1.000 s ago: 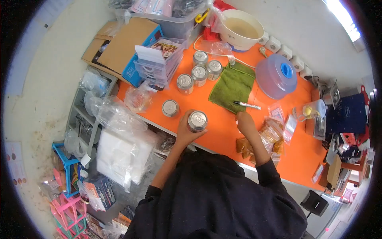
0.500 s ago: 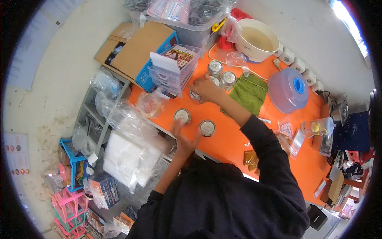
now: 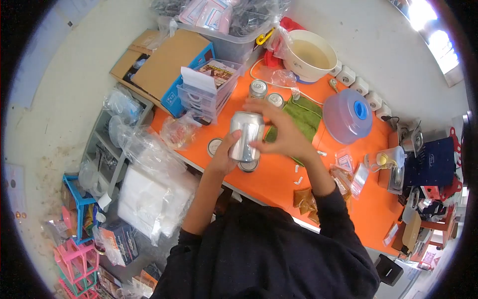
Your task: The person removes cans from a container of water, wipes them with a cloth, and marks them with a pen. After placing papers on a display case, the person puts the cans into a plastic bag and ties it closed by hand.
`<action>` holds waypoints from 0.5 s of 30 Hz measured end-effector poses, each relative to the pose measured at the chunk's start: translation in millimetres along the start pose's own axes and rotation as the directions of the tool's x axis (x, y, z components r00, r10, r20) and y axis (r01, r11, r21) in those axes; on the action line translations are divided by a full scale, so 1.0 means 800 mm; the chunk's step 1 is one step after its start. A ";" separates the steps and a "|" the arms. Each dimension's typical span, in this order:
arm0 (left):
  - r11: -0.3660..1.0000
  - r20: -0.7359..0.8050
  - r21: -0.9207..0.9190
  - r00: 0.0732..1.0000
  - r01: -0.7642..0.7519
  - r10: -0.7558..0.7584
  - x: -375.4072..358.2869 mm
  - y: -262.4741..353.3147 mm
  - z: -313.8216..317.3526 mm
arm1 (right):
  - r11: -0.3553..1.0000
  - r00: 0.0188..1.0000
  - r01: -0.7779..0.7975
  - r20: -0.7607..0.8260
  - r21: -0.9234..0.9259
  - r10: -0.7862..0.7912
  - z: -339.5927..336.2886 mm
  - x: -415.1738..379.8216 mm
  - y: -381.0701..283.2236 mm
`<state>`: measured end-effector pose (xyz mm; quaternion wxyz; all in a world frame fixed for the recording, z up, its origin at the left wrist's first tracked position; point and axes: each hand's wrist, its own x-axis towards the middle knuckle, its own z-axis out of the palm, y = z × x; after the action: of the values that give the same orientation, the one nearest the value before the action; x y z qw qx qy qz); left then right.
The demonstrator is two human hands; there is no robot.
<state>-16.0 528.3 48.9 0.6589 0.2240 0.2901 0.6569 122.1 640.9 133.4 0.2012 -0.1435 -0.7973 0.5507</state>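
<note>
Silver can sits btwn both hands: L hand grasps its side, R hand curls round opp. side, firmness unclear. If L grip slips on smooth metal, it could hit 2nd can just below.

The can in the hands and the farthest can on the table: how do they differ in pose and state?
The held can is raised off the table in the left hand, while the farthest can stands on it. The held can is tilted, its silvery side facing the camera; the farthest can shows mostly its top. Both show silvery metal.
</note>
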 end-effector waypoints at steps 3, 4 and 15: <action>0.996 0.034 0.076 0.998 0.054 -0.056 -0.014 0.003 0.025 | 0.994 0.994 -0.017 -0.114 -0.112 0.004 0.017 -0.029 -0.026; 0.996 0.031 0.071 0.998 0.057 -0.059 -0.017 0.003 0.032 | 0.994 0.994 -0.022 -0.111 -0.111 0.010 0.017 -0.033 -0.035; 0.985 0.023 0.163 0.997 0.063 -0.068 -0.030 0.000 0.054 | 0.990 0.985 -0.062 -0.167 -0.126 0.040 0.015 -0.058 -0.054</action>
<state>14.4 507.9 82.7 0.6639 0.2764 0.3403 0.6058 156.6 595.0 162.8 0.2422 -0.2217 -0.8084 0.4885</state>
